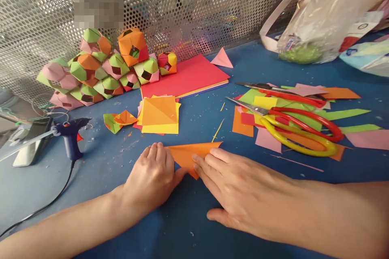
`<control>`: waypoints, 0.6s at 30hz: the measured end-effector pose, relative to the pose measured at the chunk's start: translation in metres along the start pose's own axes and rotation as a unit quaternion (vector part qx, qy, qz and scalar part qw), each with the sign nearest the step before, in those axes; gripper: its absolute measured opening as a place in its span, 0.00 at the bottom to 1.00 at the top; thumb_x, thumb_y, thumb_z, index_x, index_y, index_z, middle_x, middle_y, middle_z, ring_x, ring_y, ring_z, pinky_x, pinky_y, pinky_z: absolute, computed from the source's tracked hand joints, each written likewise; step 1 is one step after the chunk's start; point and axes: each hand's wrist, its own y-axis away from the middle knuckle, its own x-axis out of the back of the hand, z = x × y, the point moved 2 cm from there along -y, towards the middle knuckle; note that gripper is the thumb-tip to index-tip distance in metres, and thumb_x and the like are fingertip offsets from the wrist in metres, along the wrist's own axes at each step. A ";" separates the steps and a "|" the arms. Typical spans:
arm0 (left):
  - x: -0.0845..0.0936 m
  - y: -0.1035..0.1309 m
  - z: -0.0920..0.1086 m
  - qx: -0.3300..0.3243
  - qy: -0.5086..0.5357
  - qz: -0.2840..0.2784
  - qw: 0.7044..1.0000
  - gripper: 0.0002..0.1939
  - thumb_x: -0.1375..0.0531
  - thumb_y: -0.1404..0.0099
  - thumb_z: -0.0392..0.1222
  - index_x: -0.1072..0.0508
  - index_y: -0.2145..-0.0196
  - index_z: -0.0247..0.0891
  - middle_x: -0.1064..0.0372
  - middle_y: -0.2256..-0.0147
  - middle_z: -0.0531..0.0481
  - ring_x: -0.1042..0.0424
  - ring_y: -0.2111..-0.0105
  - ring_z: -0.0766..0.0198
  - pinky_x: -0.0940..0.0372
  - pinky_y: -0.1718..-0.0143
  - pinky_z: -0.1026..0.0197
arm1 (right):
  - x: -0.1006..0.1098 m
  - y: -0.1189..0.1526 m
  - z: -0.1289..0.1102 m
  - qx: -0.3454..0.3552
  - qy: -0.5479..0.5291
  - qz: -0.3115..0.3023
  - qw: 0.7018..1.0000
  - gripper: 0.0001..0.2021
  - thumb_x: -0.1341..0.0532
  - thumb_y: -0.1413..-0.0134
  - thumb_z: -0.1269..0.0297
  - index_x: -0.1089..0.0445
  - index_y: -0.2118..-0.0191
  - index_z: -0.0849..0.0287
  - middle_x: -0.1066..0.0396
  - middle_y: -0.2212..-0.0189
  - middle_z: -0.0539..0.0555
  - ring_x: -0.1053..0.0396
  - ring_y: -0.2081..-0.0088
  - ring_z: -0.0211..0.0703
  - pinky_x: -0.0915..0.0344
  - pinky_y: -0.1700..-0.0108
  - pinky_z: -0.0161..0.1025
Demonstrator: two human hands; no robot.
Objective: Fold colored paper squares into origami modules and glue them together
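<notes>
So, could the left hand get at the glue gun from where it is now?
Probably yes: the glue gun sits off to that side, and nothing bulky shows on the table between it and the left hand. The hand would first have to leave the orange paper.

Holds left hand (153,176) knuckles-up with curled fingers (156,156) and outstretched thumb (181,175); rests right hand (240,184) palm-down, nearly flat, with straight fingers and spread thumb
</notes>
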 end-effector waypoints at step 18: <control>0.004 0.000 0.018 -0.074 0.158 0.053 0.983 0.10 0.47 0.34 0.39 0.29 0.65 0.31 0.27 0.62 0.39 0.26 0.66 0.58 0.26 0.71 0.59 | 0.000 -0.006 0.008 -0.007 0.042 -0.024 0.999 0.15 0.47 0.48 0.71 0.29 0.56 0.69 0.29 0.55 0.66 0.36 0.51 0.59 0.49 0.44 0.53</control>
